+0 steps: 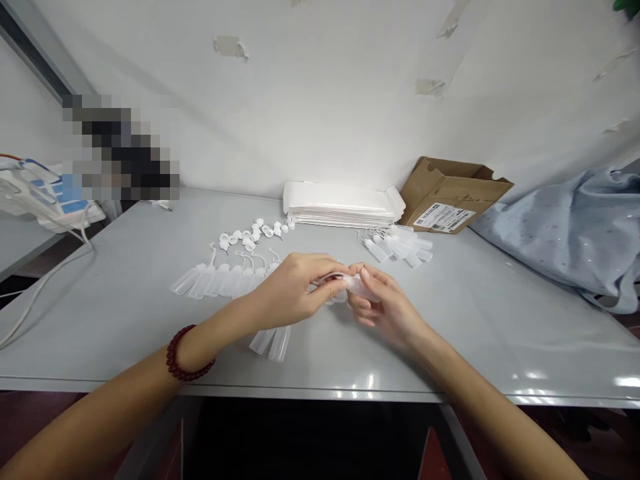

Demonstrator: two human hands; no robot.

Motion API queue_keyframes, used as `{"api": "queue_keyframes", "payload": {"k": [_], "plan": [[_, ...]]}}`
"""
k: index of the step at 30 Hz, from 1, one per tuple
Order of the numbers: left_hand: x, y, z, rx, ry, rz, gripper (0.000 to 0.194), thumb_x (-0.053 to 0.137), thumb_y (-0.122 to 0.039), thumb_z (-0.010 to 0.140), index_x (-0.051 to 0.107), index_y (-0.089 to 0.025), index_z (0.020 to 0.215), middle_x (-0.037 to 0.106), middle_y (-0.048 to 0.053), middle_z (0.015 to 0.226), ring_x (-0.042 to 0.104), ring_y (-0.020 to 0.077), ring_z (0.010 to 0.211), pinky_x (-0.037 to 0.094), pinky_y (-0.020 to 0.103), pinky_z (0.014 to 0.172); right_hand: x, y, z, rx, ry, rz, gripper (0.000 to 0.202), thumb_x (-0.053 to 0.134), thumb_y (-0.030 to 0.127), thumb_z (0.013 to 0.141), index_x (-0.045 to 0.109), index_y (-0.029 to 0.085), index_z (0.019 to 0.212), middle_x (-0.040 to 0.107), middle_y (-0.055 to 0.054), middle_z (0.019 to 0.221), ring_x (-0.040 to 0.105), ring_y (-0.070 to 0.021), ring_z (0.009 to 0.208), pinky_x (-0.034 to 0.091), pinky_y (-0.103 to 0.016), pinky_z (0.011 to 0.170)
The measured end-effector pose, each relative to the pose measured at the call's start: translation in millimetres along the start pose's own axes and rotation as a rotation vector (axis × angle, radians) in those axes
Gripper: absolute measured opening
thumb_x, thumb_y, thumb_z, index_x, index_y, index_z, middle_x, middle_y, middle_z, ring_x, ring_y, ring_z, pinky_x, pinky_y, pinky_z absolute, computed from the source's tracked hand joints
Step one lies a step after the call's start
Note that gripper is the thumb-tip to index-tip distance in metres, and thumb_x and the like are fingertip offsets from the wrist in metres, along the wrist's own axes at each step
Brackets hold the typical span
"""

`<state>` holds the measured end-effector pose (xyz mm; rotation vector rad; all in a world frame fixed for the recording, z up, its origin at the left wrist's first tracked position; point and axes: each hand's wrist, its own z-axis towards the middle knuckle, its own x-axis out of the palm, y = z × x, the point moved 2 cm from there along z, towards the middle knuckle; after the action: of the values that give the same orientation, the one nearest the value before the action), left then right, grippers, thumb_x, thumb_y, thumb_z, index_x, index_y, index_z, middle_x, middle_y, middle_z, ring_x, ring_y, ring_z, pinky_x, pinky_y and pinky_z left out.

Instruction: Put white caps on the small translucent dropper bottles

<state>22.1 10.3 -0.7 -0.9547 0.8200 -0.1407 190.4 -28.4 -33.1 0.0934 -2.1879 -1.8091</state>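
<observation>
From where I stand, reading the clock from the person's joined hands with twelve at the wall, a few translucent bottles lie nearest, at eight o'clock, below the left forearm. At the centre, just above the tabletop, is a translucent squeeze bottle: the left hand has thumb and fingertips clamped on one end, while the right hand grips the other, thumb on top and fingers wrapped beneath. A row of similar bottles runs out toward nine, side by side, several trailing thin curved tails from their necks; I can't tell whether they hold anything. A looser, overlapping pile of bottles sits between one and two. Beyond it, against the wall, a brown carton leans with its top open and a printed label facing out; its inside is hidden from me. The table's front edge crosses at six, and grey tabletop stretches from the right forearm toward three. The left forearm, with a dark red bead bracelet, passes over the near side of the row. Small white caps, some with fine dark tips, scatter at ten; a pale blue cloth bag bulges past two; a stack of flat white mailers rests at twelve, near the carton. Farther off, toward ten, a white cable loops down from white-and-blue items.
</observation>
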Motion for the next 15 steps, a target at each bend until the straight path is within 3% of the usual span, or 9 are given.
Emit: {"api": "queue_keyframes", "payload": {"k": [3, 6, 9, 15], "plan": [[-5.0, 2.3, 1.4, -0.212, 0.0, -0.177, 0.021, 0.057, -0.033, 0.089, 0.071, -0.018, 0.094, 0.067, 0.001, 0.068, 0.061, 0.0132, 0.062, 0.047, 0.024, 0.059, -2.2, 4.9, -4.1, -0.345, -0.21, -0.434, 0.024, 0.061, 0.042, 0.085, 0.058, 0.018, 0.09, 0.054, 0.001, 0.067, 0.042, -0.0088, 0.054, 0.034, -0.022, 0.049], [-7.5, 3.7, 2.0, -0.291, 0.032, -0.281, 0.022, 0.06, -0.034, 0.087, 0.071, -0.017, 0.094, 0.067, 0.0, 0.064, 0.064, 0.0136, 0.063, 0.049, 0.023, 0.06, -1.3, 5.3, -7.1, -0.488, -0.272, -0.67, 0.022, 0.055, 0.035, 0.089, 0.062, 0.016, 0.096, 0.059, -0.001, 0.07, 0.046, -0.0099, 0.057, 0.034, -0.023, 0.049], [-6.9, 4.6, 1.6, -0.288, 0.009, -0.285, 0.02, 0.061, -0.032, 0.086, 0.072, -0.017, 0.093, 0.068, 0.0, 0.066, 0.065, 0.0138, 0.065, 0.051, 0.024, 0.062, -0.9, 3.2, -6.8, -0.421, -0.227, -0.614, 0.026, 0.051, 0.037, 0.092, 0.064, 0.014, 0.095, 0.048, 0.003, 0.059, 0.038, -0.0078, 0.05, 0.03, -0.023, 0.047], [-1.5, 2.8, -0.7, -0.079, -0.073, -0.145, 0.013, 0.059, -0.02, 0.087, 0.071, -0.015, 0.089, 0.069, 0.003, 0.081, 0.067, 0.0125, 0.071, 0.052, 0.022, 0.063, -3.3, 1.2, -2.3, -0.114, -0.061, -0.118, 0.037, 0.056, 0.049, 0.088, 0.056, 0.016, 0.07, 0.025, 0.008, 0.055, 0.019, -0.0045, 0.046, 0.018, -0.02, 0.041]]}}
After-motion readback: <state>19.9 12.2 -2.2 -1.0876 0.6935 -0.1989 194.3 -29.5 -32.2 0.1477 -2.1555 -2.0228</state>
